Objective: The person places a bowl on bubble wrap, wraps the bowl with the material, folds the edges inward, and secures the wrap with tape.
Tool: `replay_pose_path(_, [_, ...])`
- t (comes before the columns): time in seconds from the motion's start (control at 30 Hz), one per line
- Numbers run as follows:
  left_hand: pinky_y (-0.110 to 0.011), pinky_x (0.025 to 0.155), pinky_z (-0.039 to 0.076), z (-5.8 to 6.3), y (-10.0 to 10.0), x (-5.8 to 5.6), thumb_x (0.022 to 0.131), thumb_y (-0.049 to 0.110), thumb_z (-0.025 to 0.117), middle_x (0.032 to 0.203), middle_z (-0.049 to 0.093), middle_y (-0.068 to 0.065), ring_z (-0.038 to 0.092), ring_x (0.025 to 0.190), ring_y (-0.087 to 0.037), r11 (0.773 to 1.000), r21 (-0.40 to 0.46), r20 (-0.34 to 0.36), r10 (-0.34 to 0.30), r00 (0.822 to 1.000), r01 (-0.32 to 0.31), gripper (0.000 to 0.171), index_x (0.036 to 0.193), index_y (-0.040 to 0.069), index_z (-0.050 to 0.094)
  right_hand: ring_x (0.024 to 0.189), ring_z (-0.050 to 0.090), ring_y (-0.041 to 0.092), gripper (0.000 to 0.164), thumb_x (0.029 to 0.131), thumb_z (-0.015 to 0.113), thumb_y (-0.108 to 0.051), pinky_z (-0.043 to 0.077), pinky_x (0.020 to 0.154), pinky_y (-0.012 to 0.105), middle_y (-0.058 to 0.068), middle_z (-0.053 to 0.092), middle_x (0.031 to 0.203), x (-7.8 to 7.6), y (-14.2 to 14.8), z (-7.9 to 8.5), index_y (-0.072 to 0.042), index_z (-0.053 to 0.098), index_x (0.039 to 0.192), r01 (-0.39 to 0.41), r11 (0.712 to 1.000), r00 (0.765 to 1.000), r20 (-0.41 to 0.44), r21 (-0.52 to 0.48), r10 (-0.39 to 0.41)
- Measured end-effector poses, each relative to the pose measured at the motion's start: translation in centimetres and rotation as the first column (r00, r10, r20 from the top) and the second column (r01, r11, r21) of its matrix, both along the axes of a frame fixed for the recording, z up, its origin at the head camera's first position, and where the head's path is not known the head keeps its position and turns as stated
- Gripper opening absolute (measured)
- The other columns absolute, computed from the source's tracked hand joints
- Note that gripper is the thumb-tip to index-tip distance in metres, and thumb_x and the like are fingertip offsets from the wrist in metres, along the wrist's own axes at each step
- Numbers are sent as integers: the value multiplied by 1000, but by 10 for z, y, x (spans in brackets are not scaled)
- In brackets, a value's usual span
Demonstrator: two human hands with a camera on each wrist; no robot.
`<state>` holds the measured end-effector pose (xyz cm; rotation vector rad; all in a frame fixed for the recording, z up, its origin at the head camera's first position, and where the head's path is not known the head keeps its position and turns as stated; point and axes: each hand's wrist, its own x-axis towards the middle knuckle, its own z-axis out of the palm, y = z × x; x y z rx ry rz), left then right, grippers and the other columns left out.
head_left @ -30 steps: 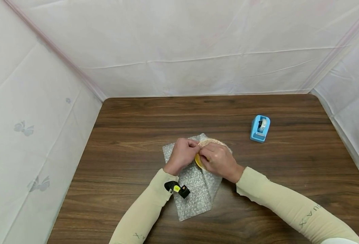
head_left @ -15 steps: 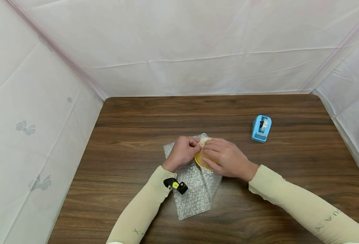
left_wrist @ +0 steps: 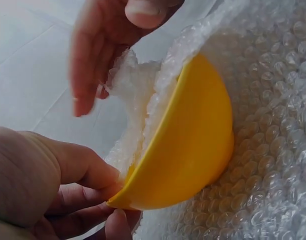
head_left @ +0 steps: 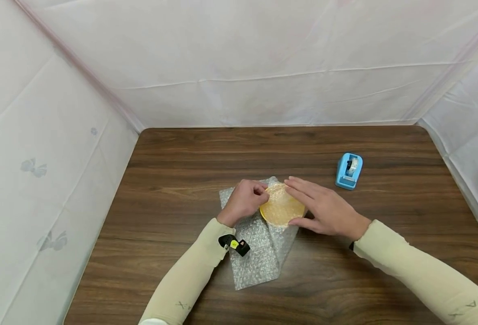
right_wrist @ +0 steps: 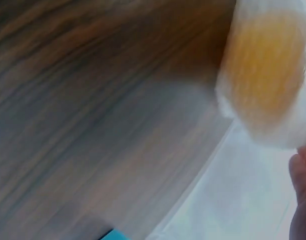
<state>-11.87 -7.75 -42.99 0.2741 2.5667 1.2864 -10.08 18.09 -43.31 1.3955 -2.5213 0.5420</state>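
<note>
A yellow bowl (left_wrist: pixel 190 142) sits on a sheet of bubble wrap (head_left: pixel 257 259), and a flap of the wrap is folded over the bowl's rim and mouth. My left hand (head_left: pixel 245 201) pinches the rim, with the flap's edge beside its thumb in the left wrist view. On the bowl's right side, my right hand (head_left: pixel 324 210) is spread with fairly straight fingers, the tips at or close to the wrap; contact is hard to tell. In the blurred right wrist view, the bowl's yellow side shows through the wrap, and only part of the right hand (right_wrist: pixel 304 200) appears.
A blue tape dispenser (head_left: pixel 349 171) holding a roll of clear tape stands at the right rear of the wooden table (head_left: pixel 174 162). White sheeting (head_left: pixel 239 63) hangs along the table's back and sides. A black strap with a camera (head_left: pixel 235 245) is on the left wrist.
My right hand has released the wrap near the left hand and moved right, its fingers spreading and uncovering the bowl's wrapped top. The left hand stays at the rim.
</note>
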Motion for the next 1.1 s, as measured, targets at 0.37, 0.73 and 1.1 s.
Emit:
replay_pose_path(0.37, [-22, 67, 46, 2, 0, -2, 94, 9, 61, 123, 77, -11, 71, 119, -25, 1000, -11, 8, 3, 1000, -3, 32, 65, 7, 74, 144, 55, 33, 88, 88, 74, -63, 47, 117, 48, 14, 59, 151, 2, 3, -14, -2, 55, 148, -74, 985, 996, 51, 156, 67])
replay_pose_path(0.73, [-25, 76, 52, 1, 1, 0, 92, 9, 64, 119, 79, -9, 73, 116, -22, 998, -61, -76, -17, 997, 13, 29, 66, 8, 76, 142, 57, 29, 88, 86, 76, -62, 32, 127, 38, 14, 61, 150, 2, 2, -23, -2, 56, 147, -123, 980, 990, -49, 155, 132])
replay_pose_path(1.1, [-41, 92, 59, 2, 1, 4, 93, 15, 74, 122, 77, -7, 71, 118, -25, 998, -61, -89, -14, 996, 8, 15, 83, 8, 83, 139, 60, 30, 83, 91, 71, -62, 16, 133, 31, 14, 64, 147, 0, 1, -27, 0, 58, 145, -161, 981, 980, -97, 105, 171])
